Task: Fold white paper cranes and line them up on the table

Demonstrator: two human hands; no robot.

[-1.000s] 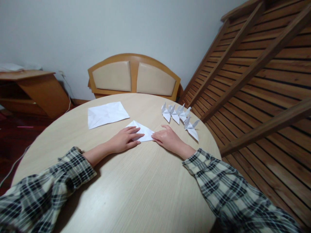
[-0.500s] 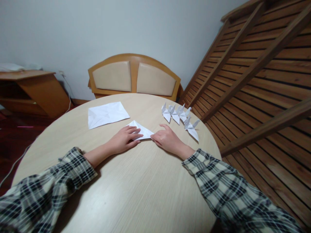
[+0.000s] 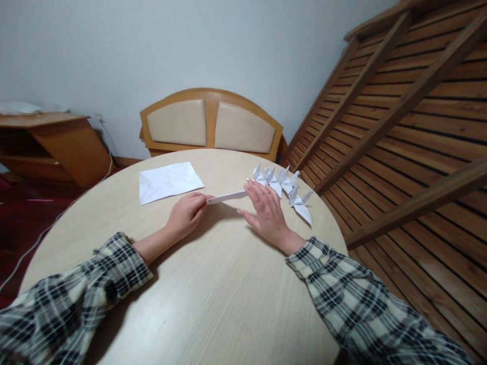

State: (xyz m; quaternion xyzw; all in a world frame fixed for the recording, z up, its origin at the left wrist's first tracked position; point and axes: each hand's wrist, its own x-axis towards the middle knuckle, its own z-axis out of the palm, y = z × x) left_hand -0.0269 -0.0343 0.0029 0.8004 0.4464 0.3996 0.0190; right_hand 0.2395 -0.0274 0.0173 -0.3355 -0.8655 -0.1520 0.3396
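A folded piece of white paper point(image 3: 227, 197) is raised off the table and seen almost edge-on between my hands. My left hand point(image 3: 187, 215) pinches its left end between thumb and fingers. At the other end, my right hand point(image 3: 266, 210) has its fingers stretched out and the thumb apart, with the fingertips at the paper's right tip. Just behind and to the right of my right hand stand several white origami cranes point(image 3: 301, 204), one partly hidden by its fingers. A flat sheet of white paper point(image 3: 170, 181) with crease lines lies beyond my left hand.
Everything rests on a round, pale wooden table point(image 3: 205, 299). A chair-like wooden backrest with cream panels point(image 3: 177, 121) stands behind it. Slatted wood point(image 3: 411, 137) leans close on the right, and a brown desk point(image 3: 68, 147) is at the far left.
The folded paper has come up from the tabletop and turned edge-on. My left hand went from lying flat on it to pinching it; my right hand opened its fingers.
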